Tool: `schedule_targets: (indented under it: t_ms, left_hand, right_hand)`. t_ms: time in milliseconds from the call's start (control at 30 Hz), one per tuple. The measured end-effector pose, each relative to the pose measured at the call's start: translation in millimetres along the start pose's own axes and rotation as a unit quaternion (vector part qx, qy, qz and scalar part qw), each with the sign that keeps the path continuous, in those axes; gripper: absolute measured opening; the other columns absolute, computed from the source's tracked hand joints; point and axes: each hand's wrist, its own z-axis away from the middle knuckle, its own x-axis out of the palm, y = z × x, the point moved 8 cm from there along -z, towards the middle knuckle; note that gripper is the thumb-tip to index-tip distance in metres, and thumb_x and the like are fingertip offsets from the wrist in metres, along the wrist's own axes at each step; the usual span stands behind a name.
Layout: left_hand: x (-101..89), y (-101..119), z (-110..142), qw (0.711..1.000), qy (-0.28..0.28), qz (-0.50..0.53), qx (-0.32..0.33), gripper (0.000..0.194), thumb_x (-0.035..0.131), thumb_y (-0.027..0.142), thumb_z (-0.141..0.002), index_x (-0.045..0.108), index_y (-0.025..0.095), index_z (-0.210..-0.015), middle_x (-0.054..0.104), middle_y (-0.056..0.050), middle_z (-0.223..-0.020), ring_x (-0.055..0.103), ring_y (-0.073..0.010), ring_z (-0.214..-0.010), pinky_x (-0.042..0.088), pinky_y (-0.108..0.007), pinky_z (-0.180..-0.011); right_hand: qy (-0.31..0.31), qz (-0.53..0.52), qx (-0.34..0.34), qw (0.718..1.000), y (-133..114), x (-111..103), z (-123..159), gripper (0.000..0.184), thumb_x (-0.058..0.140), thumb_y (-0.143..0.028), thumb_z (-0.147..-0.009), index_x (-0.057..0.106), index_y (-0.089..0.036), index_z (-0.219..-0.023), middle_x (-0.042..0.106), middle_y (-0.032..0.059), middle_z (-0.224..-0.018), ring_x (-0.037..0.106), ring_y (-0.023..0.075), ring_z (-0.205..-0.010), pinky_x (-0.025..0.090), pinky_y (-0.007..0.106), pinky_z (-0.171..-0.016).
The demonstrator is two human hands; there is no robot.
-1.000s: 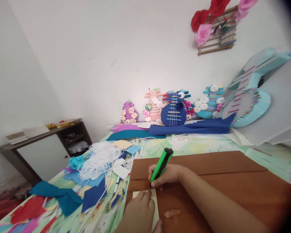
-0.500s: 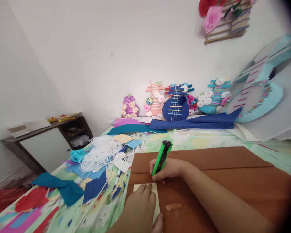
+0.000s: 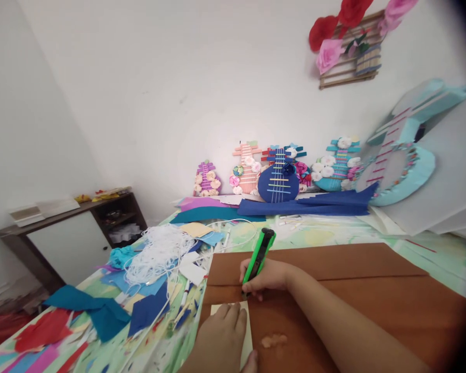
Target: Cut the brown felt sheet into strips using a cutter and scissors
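My right hand is closed round a green utility knife, whose tip rests on the brown sheet at the far edge of a pale cream card. My left hand lies flat on that card, fingers together, pressing it onto the brown sheet. The knife leans away from me with its black end up.
Left of the brown sheet lie white cord, blue and red paper scraps and markers. Paper guitar models stand along the far wall behind dark blue paper. A big light-blue guitar leans at right. A low cabinet stands left.
The knife tip has crept along the card's far edge and the knife stands a little more upright. The view dipped and came back. My left hand stays on the card.
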Motion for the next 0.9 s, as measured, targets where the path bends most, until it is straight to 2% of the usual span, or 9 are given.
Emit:
schedule_targets:
  t_ms: [133,233,300,400,467,667,767,900]
  left_hand:
    - [2.3,0,-4,1.0,-0.002,0.007,0.01,0.025,0.047,0.029,-0.086,0.047,0.017,-0.107,0.048,-0.007,-0.109,0.051,-0.0196,-0.089,0.043,-0.039,-0.074]
    - [1.6,2,-5,1.0,-0.003,0.013,0.015,0.034,0.051,0.036,-0.08,0.049,0.016,-0.107,0.05,-0.008,-0.106,0.047,-0.0239,-0.094,0.038,-0.041,-0.079]
    - [-0.7,4,-5,1.0,-0.002,0.016,0.016,0.04,0.054,0.039,-0.074,0.052,0.014,-0.105,0.052,-0.01,-0.101,0.046,-0.0269,-0.093,0.036,-0.04,-0.08]
    - [-5.6,3,-4,0.999,0.008,0.033,0.005,0.037,0.051,0.038,-0.07,0.056,0.014,-0.098,0.054,-0.011,-0.095,0.044,-0.0281,-0.09,0.034,-0.041,-0.08]
    - [-8.3,0,-3,0.998,0.023,0.065,-0.01,0.035,0.049,0.037,-0.069,0.057,0.015,-0.095,0.053,-0.01,-0.095,0.042,-0.0276,-0.092,0.031,-0.04,-0.082]
    - [-9.3,-6,0,0.987,0.054,0.148,-0.01,0.041,0.046,0.035,-0.071,0.053,0.016,-0.107,0.05,-0.008,-0.108,0.037,-0.0249,-0.101,0.023,-0.035,-0.09]
    - [-10.6,-7,1,0.985,0.053,0.161,-0.008,0.038,0.046,0.032,-0.071,0.054,0.017,-0.104,0.051,-0.007,-0.105,0.038,-0.0243,-0.1,0.023,-0.033,-0.089]
    - [-12.7,-6,0,0.985,0.06,0.164,-0.002,0.035,0.046,0.029,-0.069,0.055,0.018,-0.101,0.052,-0.005,-0.103,0.039,-0.023,-0.098,0.024,-0.032,-0.088]
  right_hand:
    - [0.007,0.04,0.01,0.999,2,1,-1,0.016,0.059,-0.019,-0.061,0.048,-0.017,-0.073,0.054,-0.0061,-0.049,0.05,0.0069,-0.037,0.04,0.016,-0.034]
    - [0.034,0.025,0.006,0.999,2,1,-1,0.018,0.06,-0.019,-0.058,0.049,-0.016,-0.072,0.053,-0.0057,-0.048,0.05,0.0074,-0.038,0.039,0.016,-0.034]
    - [0.095,-0.01,-0.005,0.995,1,-6,0,0.02,0.061,-0.02,-0.055,0.048,-0.016,-0.069,0.052,-0.0057,-0.047,0.048,0.0072,-0.037,0.037,0.016,-0.033]
    - [0.214,-0.033,-0.02,0.976,1,-18,5,0.015,0.053,-0.026,-0.059,0.044,-0.017,-0.067,0.045,-0.0072,-0.044,0.039,0.005,-0.031,0.029,0.015,-0.029]
    - [0.269,-0.019,-0.02,0.963,1,-22,10,0.013,0.048,-0.028,-0.062,0.041,-0.018,-0.066,0.04,-0.0085,-0.041,0.033,0.0043,-0.03,0.024,0.016,-0.028]
    - [0.399,0.077,-0.028,0.913,-8,-20,33,0.02,0.056,-0.028,-0.059,0.04,-0.017,-0.052,0.04,-0.006,-0.045,0.038,0.0063,-0.044,0.03,0.019,-0.042]
    - [0.426,0.109,-0.026,0.897,-11,-16,40,0.027,0.058,-0.03,-0.058,0.037,-0.017,-0.048,0.037,-0.0056,-0.044,0.036,0.0067,-0.045,0.028,0.02,-0.043]
    - [0.426,0.115,-0.024,0.897,-10,-15,40,0.03,0.06,-0.032,-0.058,0.037,-0.017,-0.047,0.037,-0.0057,-0.044,0.035,0.0062,-0.045,0.027,0.019,-0.043]
